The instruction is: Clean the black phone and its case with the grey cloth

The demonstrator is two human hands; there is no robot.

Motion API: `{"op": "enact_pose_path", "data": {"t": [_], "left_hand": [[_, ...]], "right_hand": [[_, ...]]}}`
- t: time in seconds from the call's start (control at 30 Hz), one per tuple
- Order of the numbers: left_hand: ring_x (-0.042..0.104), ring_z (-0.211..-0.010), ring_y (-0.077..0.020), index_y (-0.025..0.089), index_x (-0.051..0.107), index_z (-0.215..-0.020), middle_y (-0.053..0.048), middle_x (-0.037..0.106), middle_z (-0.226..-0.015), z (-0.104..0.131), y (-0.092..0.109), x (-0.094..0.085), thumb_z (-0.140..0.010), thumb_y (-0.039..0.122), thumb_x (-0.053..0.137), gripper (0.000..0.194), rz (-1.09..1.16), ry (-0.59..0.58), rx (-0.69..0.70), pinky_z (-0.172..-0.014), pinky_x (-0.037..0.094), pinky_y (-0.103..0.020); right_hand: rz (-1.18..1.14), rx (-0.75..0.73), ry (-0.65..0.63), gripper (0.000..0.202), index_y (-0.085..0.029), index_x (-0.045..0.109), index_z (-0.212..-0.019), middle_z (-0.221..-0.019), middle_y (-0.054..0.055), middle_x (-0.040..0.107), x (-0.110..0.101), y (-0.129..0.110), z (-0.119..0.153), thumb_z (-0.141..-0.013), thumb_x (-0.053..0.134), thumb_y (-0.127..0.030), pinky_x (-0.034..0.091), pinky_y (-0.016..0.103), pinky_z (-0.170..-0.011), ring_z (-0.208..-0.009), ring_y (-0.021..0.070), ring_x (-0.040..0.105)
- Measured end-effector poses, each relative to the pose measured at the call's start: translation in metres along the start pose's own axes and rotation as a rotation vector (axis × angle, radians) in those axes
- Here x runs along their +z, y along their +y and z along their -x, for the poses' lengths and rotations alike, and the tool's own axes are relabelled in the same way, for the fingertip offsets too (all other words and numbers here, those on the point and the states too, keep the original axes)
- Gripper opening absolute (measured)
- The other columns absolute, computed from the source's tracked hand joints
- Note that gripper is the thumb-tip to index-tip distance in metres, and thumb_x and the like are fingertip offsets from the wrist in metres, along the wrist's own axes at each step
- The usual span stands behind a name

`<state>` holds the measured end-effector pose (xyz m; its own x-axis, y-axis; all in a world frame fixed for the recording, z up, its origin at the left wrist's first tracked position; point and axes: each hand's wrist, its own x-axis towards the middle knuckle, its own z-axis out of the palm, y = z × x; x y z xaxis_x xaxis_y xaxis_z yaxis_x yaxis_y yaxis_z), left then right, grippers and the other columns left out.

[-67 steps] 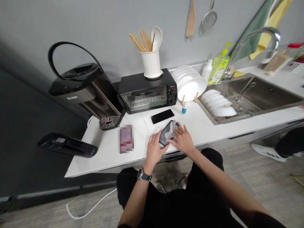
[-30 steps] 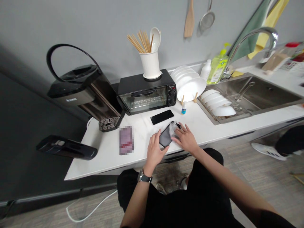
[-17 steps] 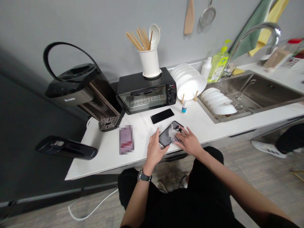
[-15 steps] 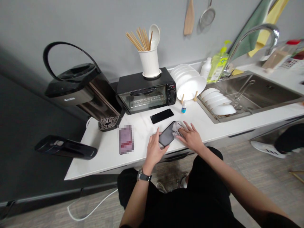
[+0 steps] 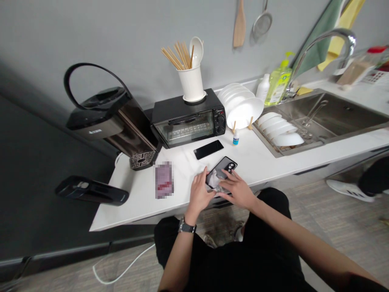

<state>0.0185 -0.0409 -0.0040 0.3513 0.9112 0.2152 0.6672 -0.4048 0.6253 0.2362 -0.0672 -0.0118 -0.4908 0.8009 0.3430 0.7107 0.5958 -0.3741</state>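
Observation:
A phone (image 5: 224, 163) lies back up on the white counter, its round camera lenses at the far right corner. My left hand (image 5: 199, 192) grips its near left side, with fingers along the far edge and thumb at the near end. A crumpled greyish-white wipe (image 5: 214, 178) rests on the left part of the phone's back, pressed there under the fingertips of my right hand (image 5: 240, 190). Behind the phone lies a thin black slab like another phone (image 5: 208, 149). Beside that stands a small white bottle (image 5: 236, 138) with a blue label.
A blurred purplish packet (image 5: 164, 179) lies left of my hands, near a black water dispenser (image 5: 121, 125). Behind stands a toaster oven (image 5: 185, 129) bearing a white chopstick holder (image 5: 191, 83). Racked plates (image 5: 243, 111) and a sink (image 5: 343, 140) are at right. A black bottle (image 5: 94, 190) sticks out over the left edge.
My right hand and the wipe have moved left and nearer across the phone, uncovering its camera lenses. My left hand stays on the phone's near left side. The view has shifted slightly.

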Motion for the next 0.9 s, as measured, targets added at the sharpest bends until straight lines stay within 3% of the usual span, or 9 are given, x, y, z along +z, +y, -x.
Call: {"op": "enact_pose_path", "data": {"t": [0.1,0.2,0.37,0.43,0.5,0.63,0.77,0.83,0.9], "left_hand": [[0.054,-0.127,-0.0318,0.030,0.020,-0.165,-0.009,0.059,-0.144,-0.002,0.004,0.000,-0.083,0.029,0.080,0.101,0.003,0.012,0.007,-0.111,0.044,-0.052],[0.055,-0.126,-0.0317,0.030,0.023,-0.164,-0.009,0.059,-0.145,-0.004,0.003,0.001,-0.083,0.030,0.081,0.099,-0.024,0.022,0.017,-0.112,0.043,-0.052],[0.055,-0.126,-0.0316,0.027,0.022,-0.165,-0.011,0.059,-0.146,-0.002,-0.002,0.003,-0.086,0.028,0.077,0.096,-0.023,0.012,0.028,-0.110,0.045,-0.051],[0.054,-0.127,-0.0312,0.026,0.021,-0.165,-0.012,0.058,-0.147,0.001,-0.004,0.002,-0.086,0.025,0.076,0.096,-0.023,0.001,0.036,-0.110,0.045,-0.050],[0.054,-0.126,-0.0303,0.026,0.021,-0.165,-0.011,0.058,-0.146,0.003,-0.003,0.002,-0.085,0.023,0.076,0.098,-0.024,-0.006,0.034,-0.111,0.045,-0.049],[0.053,-0.127,-0.0303,0.028,0.020,-0.165,-0.010,0.059,-0.145,0.002,0.001,0.001,-0.083,0.028,0.081,0.102,-0.035,0.007,0.035,-0.112,0.043,-0.049],[0.054,-0.126,-0.0311,0.029,0.022,-0.165,-0.010,0.059,-0.145,-0.002,0.003,0.001,-0.082,0.031,0.082,0.102,-0.053,0.004,0.044,-0.112,0.043,-0.049],[0.053,-0.126,-0.0310,0.028,0.021,-0.165,-0.010,0.058,-0.146,-0.003,0.004,0.002,-0.083,0.031,0.082,0.102,-0.063,-0.001,0.047,-0.112,0.042,-0.050],[0.053,-0.126,-0.0311,0.027,0.021,-0.165,-0.010,0.059,-0.146,-0.003,0.004,0.002,-0.084,0.032,0.080,0.100,-0.069,-0.005,0.045,-0.112,0.042,-0.050]], "right_hand": [[0.153,0.110,0.063,0.036,-0.023,0.071,-0.127,-0.142,0.008,0.068,-0.015,0.039,0.001,-0.105,0.053,-0.045,0.029,0.063,-0.124,-0.155,0.0343,0.035],[0.239,0.201,0.119,0.038,-0.021,0.071,-0.127,-0.146,0.010,0.064,-0.018,0.052,-0.012,-0.106,0.051,-0.045,0.030,0.066,-0.123,-0.156,0.0382,0.031],[0.074,0.073,0.062,0.043,-0.017,0.072,-0.121,-0.135,0.014,0.071,0.007,0.000,-0.028,-0.102,0.058,-0.053,0.030,0.060,-0.125,-0.154,0.0352,0.036],[-0.020,0.000,0.022,0.046,-0.017,0.071,-0.124,-0.132,0.013,0.072,0.014,-0.021,-0.023,-0.100,0.060,-0.055,0.028,0.057,-0.127,-0.154,0.0318,0.037],[-0.070,-0.026,0.000,0.046,-0.020,0.068,-0.130,-0.135,0.010,0.072,0.013,-0.028,-0.011,-0.101,0.059,-0.055,0.027,0.057,-0.128,-0.154,0.0300,0.037],[0.014,0.032,0.000,0.042,-0.026,0.064,-0.139,-0.142,0.006,0.068,-0.004,0.006,0.010,-0.106,0.052,-0.048,0.028,0.060,-0.126,-0.155,0.0309,0.035],[0.205,0.159,0.061,0.042,-0.021,0.068,-0.134,-0.147,0.009,0.064,-0.020,0.049,0.005,-0.106,0.051,-0.046,0.027,0.064,-0.125,-0.156,0.0371,0.032],[0.247,0.198,0.092,0.043,-0.018,0.070,-0.131,-0.148,0.011,0.063,-0.017,0.053,-0.007,-0.106,0.051,-0.047,0.026,0.066,-0.124,-0.156,0.0405,0.029],[0.231,0.193,0.102,0.046,-0.015,0.071,-0.128,-0.147,0.015,0.063,-0.008,0.041,-0.021,-0.104,0.053,-0.050,0.028,0.064,-0.124,-0.155,0.0410,0.032]]}}
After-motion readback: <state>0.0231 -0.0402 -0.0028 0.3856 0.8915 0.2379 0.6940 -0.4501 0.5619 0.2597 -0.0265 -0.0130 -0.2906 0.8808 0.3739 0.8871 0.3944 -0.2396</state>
